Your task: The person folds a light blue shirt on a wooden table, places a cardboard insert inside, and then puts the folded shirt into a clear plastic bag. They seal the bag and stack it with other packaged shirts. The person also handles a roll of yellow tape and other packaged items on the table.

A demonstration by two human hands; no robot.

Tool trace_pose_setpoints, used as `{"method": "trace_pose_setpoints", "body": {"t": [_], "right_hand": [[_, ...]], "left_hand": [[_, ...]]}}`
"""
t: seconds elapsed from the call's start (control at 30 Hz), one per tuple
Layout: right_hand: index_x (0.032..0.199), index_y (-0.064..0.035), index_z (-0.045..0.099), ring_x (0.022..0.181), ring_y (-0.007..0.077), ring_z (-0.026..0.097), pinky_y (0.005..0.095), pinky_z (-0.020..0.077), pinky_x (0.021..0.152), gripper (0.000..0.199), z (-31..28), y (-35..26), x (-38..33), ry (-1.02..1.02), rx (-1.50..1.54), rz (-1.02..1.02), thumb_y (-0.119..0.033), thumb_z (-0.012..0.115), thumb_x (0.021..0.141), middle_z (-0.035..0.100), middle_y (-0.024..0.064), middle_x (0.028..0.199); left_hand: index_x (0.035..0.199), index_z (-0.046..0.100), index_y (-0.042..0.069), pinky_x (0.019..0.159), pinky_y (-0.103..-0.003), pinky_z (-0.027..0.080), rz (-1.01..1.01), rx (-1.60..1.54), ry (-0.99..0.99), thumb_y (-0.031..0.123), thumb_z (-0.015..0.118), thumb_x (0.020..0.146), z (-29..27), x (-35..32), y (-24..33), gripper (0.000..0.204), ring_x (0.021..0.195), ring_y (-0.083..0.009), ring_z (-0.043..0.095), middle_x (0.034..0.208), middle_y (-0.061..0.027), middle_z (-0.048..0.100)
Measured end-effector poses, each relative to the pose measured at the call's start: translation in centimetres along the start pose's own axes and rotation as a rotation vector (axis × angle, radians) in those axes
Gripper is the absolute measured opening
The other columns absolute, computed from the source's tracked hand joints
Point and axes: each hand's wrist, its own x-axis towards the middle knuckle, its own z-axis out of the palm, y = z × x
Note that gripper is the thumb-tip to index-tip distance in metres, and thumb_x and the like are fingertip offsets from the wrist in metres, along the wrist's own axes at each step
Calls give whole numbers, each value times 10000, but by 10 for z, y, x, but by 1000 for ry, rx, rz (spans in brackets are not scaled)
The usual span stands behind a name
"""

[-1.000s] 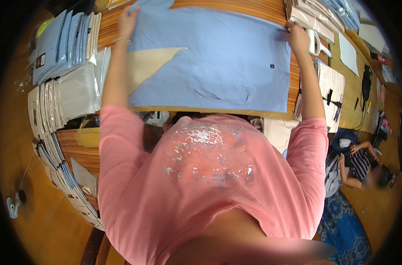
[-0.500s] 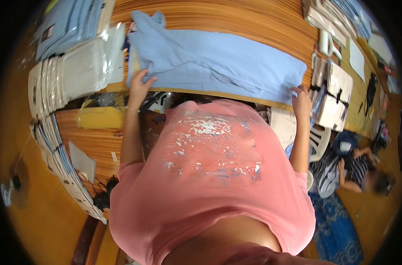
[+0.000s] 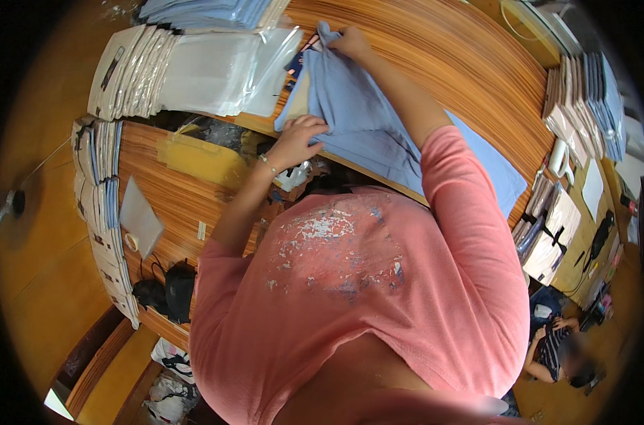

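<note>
A light blue garment (image 3: 368, 142) lies folded lengthwise along the wooden table, wrinkled at its left part, with a beige layer (image 3: 298, 103) showing under its left end. My right hand (image 3: 350, 44) reaches across the garment and is closed on the cloth at its far left corner. My left hand (image 3: 300, 138) rests on the garment's near left edge, fingers bent over the cloth and the thumb apart. My right forearm hides part of the garment's middle. Beside its left end lies a dark patterned piece (image 3: 298, 65), partly covered.
Clear plastic bags (image 3: 201, 74) and packed garments (image 3: 120, 71) lie to the left; more blue packs (image 3: 208, 13) sit behind them. A yellow pad (image 3: 201, 159) lies on the lower surface. At the right stand wrapped stacks (image 3: 552, 234) and a white handle-like object (image 3: 561, 161). Another person (image 3: 559, 347) sits lower right.
My right hand has moved from the garment's right end over to its far left corner and taken hold of the cloth. My left hand stays at the near left edge. The view has turned.
</note>
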Motion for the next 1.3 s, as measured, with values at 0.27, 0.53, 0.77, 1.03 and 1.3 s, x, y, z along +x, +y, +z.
{"method": "trace_pose_setpoints", "body": {"t": [0.27, 0.53, 0.77, 1.03, 1.3], "right_hand": [[843, -26, 537, 841, 147, 542, 281, 420, 753, 176, -78, -42, -134, -77, 486, -389, 46, 594, 693, 555, 35, 836], [989, -38, 583, 952, 314, 531, 360, 431, 825, 277, -64, -2, -231, -243, 168, -312, 19, 585, 718, 574, 131, 987], [1020, -90, 582, 956, 266, 504, 364, 414, 781, 312, -37, -7, -251, -167, -237, -677, -67, 568, 709, 531, 85, 1046], [1076, -68, 545, 996, 268, 507, 408, 433, 779, 347, -18, 3, -258, -43, -468, -527, -117, 565, 733, 531, 107, 1056], [880, -64, 587, 829, 300, 564, 400, 453, 723, 129, -27, 22, -247, -91, -154, -444, -141, 553, 781, 591, 118, 830]], "left_hand": [[1162, 485, -4, 854, -306, 446, -340, -1176, 242, 376, 458, 912, -31, 27, -23, 456, 957, -210, 576, 1092, -122, 560], [1329, 270, 43, 832, -345, 465, -435, -1542, 79, 250, 562, 870, 11, 50, 5, 582, 1039, -195, 516, 1206, -109, 450], [1150, 468, 32, 783, -350, 441, -98, -223, 624, 123, 678, 717, 5, 72, 36, 490, 960, -297, 504, 1083, -163, 469], [980, 587, 34, 718, -337, 464, -37, 250, 165, 248, 686, 711, 54, 137, 32, 358, 794, -268, 580, 876, -132, 586], [956, 609, 21, 627, -235, 467, -313, -724, 309, 146, 671, 771, 7, 92, 17, 231, 704, -128, 584, 789, -43, 627]]}}
